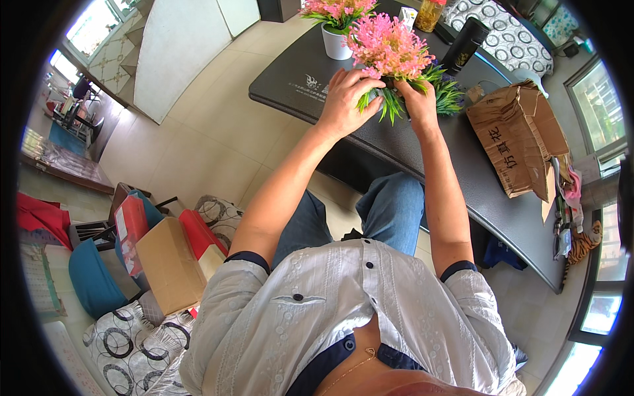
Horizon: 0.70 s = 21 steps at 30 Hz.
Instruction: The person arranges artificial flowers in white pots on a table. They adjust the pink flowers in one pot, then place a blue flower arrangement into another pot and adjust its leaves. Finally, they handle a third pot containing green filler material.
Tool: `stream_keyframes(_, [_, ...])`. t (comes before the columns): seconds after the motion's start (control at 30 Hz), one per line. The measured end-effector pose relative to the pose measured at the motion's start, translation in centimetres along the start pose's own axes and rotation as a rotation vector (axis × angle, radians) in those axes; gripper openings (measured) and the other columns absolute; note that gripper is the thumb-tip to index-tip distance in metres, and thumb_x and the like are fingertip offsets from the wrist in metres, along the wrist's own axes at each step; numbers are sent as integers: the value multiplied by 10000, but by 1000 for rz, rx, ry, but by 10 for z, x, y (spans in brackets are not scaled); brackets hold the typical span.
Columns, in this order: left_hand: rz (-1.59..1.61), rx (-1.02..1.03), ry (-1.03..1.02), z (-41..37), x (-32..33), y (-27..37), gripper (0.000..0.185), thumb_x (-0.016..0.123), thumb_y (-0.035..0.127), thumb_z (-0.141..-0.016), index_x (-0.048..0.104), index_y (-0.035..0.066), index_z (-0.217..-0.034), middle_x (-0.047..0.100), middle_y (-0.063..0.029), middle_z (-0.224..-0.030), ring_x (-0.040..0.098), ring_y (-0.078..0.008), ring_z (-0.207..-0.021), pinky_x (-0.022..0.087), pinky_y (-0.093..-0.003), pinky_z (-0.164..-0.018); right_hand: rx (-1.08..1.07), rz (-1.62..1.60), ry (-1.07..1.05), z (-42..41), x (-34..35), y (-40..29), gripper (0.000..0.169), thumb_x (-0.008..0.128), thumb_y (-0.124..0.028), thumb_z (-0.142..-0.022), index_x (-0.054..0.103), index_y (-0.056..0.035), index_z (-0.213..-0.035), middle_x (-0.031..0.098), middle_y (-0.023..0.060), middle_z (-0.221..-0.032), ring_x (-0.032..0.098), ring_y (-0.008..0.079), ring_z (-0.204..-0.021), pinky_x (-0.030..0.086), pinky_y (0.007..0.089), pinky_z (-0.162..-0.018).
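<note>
A bunch of pink artificial flowers (389, 47) with green plastic leaves (392, 109) is between my hands, over the black tabletop. My left hand (349, 101) pinches the leaves at its lower left, thumb and forefinger curled around them. On the other side, my right hand (420, 104) grips the base of the bunch below the blossoms. My fingers and the leaves hide the bottom of the bunch. Just behind stands a white pot (338, 43) holding similar pink flowers (342, 11). Another clump of green leaves (448, 94), with some purple in it, lies right of my right hand.
An open cardboard box (515, 141) bearing writing sits on the black table (366, 136) at right. A black bottle (464, 45) and a jar with a red lid (430, 15) stand farther back. Another carton (171, 265) is on the seats at left.
</note>
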<state>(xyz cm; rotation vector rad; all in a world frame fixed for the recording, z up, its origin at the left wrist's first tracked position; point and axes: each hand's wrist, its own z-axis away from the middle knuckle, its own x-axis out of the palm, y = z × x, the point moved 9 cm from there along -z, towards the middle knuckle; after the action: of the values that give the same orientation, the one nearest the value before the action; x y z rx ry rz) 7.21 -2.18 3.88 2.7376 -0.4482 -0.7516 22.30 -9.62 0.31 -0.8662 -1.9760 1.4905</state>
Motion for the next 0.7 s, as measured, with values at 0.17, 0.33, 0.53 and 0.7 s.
stream_keyframes(0.17, [547,-268,-70,12,-1,-23,398,611,47,-787,591,57,-1185,594,-99,-1239,532,-202,-1187,393,-349,-1021,0,-123,-21,1,1,-9,263,605,-60,-847,635,8,-1099,661,24,-948,576,93,-815,449,241,-708])
stream_keyframes(0.33, [956,-524,129,7,-14,-56,292,538,5,-885,547,-20,-1176,645,-133,-1129,583,-167,-1094,446,-283,-947,32,-268,-99,-12,-13,8,272,582,-47,-842,620,-33,-1110,659,51,-1002,618,147,-922,476,284,-815])
stream_keyframes(0.53, [709,-442,169,-18,-4,-50,187,663,96,-871,665,7,-1035,691,-79,-1010,644,-141,-955,488,-270,-876,-13,-321,-94,-22,-30,43,376,632,-45,-832,551,-20,-1198,648,74,-1060,631,184,-930,516,303,-805])
stream_keyframes(0.7, [303,-306,180,-22,-4,-40,194,735,149,-778,700,81,-956,699,-61,-934,637,-225,-890,486,-335,-834,-84,-239,-181,-28,-26,16,420,659,-91,-827,544,-12,-1223,643,77,-1104,628,187,-986,496,320,-879])
